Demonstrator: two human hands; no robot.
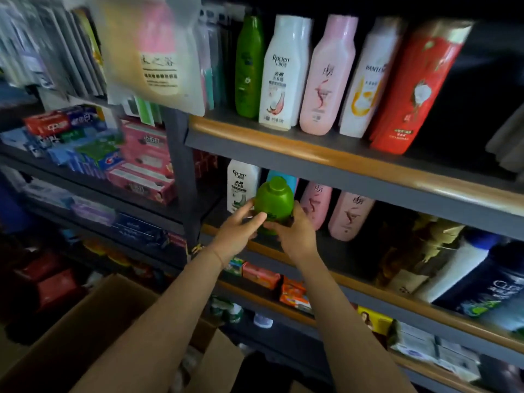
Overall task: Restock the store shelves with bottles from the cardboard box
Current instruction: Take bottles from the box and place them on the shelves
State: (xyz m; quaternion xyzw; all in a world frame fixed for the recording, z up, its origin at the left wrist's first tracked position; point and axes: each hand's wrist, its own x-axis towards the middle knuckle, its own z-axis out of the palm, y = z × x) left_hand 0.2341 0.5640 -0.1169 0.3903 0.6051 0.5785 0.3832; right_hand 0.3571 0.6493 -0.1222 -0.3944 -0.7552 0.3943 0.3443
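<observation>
A green bottle [273, 201] with a round cap stands at the front of the middle shelf [368, 287], held between both hands. My left hand [238, 232] wraps its left side with the thumb across the front. My right hand [295, 235] grips its right side and base. Behind it stand a white bottle [241, 185], a blue bottle [283, 175] and two pink bottles [350, 215]. The open cardboard box [93, 324] sits below my arms at the bottom left; what it holds is hidden in shadow.
The upper shelf [326, 148] carries green, white, pink, cream and red bottles in a row. Toothpaste boxes [93, 154] fill the left shelving. Soap bars [283, 285] lie on the lower shelf. Dark and white bottles [482, 282] lean at the right.
</observation>
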